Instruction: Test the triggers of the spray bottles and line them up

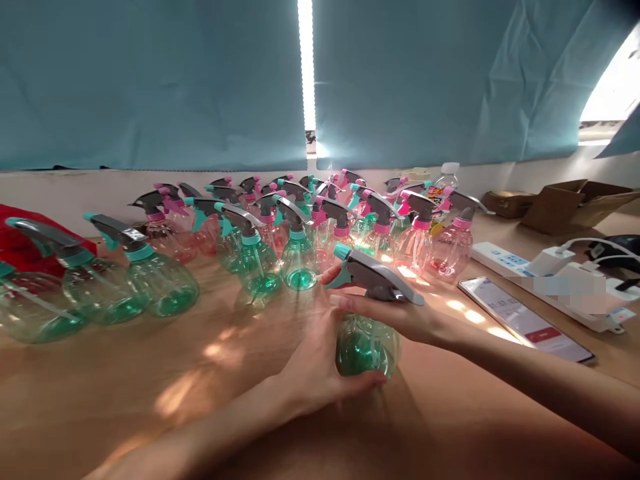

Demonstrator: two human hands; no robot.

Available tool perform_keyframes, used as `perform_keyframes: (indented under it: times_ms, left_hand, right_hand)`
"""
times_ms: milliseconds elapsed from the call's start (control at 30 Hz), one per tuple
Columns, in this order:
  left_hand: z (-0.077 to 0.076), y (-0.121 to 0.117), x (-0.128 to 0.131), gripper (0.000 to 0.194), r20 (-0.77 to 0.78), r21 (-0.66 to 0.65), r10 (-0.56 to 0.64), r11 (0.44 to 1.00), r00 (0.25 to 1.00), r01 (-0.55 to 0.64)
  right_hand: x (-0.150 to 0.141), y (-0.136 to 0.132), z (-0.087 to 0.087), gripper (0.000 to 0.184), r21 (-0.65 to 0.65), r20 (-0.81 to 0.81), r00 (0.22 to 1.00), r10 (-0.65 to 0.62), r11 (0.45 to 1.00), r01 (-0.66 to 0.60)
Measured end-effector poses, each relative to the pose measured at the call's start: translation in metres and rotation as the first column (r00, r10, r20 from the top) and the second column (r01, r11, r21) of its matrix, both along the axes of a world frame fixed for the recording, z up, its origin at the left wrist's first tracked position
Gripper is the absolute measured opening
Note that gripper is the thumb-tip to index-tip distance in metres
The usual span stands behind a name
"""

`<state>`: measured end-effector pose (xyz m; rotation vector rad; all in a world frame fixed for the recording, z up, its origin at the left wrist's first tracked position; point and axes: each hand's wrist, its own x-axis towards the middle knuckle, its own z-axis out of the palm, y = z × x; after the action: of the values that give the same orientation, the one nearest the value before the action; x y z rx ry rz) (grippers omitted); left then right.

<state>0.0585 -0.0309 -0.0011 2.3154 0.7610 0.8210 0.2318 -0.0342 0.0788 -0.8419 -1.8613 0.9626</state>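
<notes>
A clear green spray bottle (367,347) stands upright near the middle of the table, under a grey trigger head with a teal nozzle (375,272). My left hand (320,363) wraps around the bottle's body from the left, its thumb across the near side. Just below the spray head, my right hand (385,313) closes around the neck, fingers reaching left under the trigger. The neck itself is hidden by that hand. Behind them are a green spray bottle (300,260) and a pink spray bottle (453,247).
Several green and pink spray bottles stand in rows at the back and left, including one green bottle (163,283). To the right lie a phone (525,320), a white power strip (505,259) with plugs, and a cardboard box (555,207). Red cloth (30,233) lies far left.
</notes>
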Motion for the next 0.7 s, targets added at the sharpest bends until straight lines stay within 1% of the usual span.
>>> perform_keyframes:
  times_ms: [67, 100, 167, 233, 333, 400, 500, 633, 700]
  left_hand:
    - [0.001, 0.005, -0.002, 0.090, 0.012, -0.022, -0.028, 0.999, 1.000, 0.028]
    - [0.002, 0.007, -0.004, 0.092, -0.007, -0.035, -0.034, 0.999, 0.999, 0.034]
    - [0.002, 0.012, -0.011, 0.095, -0.101, -0.042, -0.016, 0.999, 0.995, 0.012]
    - [0.001, 0.017, -0.021, 0.095, -0.233, -0.006, 0.024, 1.000, 0.972, -0.027]
    - [0.000, 0.023, -0.037, 0.088, -0.398, 0.080, 0.074, 0.996, 0.915, -0.045]
    - [-0.001, 0.025, -0.044, 0.080, -0.462, 0.117, 0.104, 0.992, 0.881, -0.056]
    - [-0.001, 0.026, -0.050, 0.072, -0.502, 0.143, 0.136, 0.987, 0.854, -0.073]
    - [-0.004, 0.025, -0.052, 0.071, -0.490, 0.153, 0.132, 0.986, 0.862, -0.064]
    - [-0.005, 0.025, -0.052, 0.071, -0.480, 0.156, 0.134, 0.986, 0.867, -0.066]
  right_hand:
    - [0.001, 0.005, -0.001, 0.021, 0.029, 0.015, 1.000, -0.027, 0.999, 0.027]
    - [0.001, 0.008, -0.003, 0.020, 0.042, 0.021, 0.999, -0.039, 0.998, 0.038]
    - [0.003, 0.014, -0.009, 0.020, 0.061, 0.025, 0.997, -0.067, 0.996, 0.066]
    - [0.005, 0.019, -0.014, 0.021, 0.053, 0.022, 0.996, -0.088, 0.995, 0.087]
    - [0.005, 0.028, -0.018, 0.021, 0.031, 0.015, 0.996, -0.093, 0.995, 0.093]
    - [0.004, 0.032, -0.018, 0.020, 0.050, -0.003, 0.995, -0.102, 0.993, 0.103]
    - [0.004, 0.036, -0.017, 0.020, 0.074, 0.005, 0.992, -0.126, 0.989, 0.126]
    - [0.008, 0.036, -0.019, 0.015, 0.116, 0.085, 0.980, -0.178, 0.979, 0.168]
    - [0.010, 0.036, -0.023, 0.012, 0.143, 0.091, 0.974, -0.206, 0.971, 0.192]
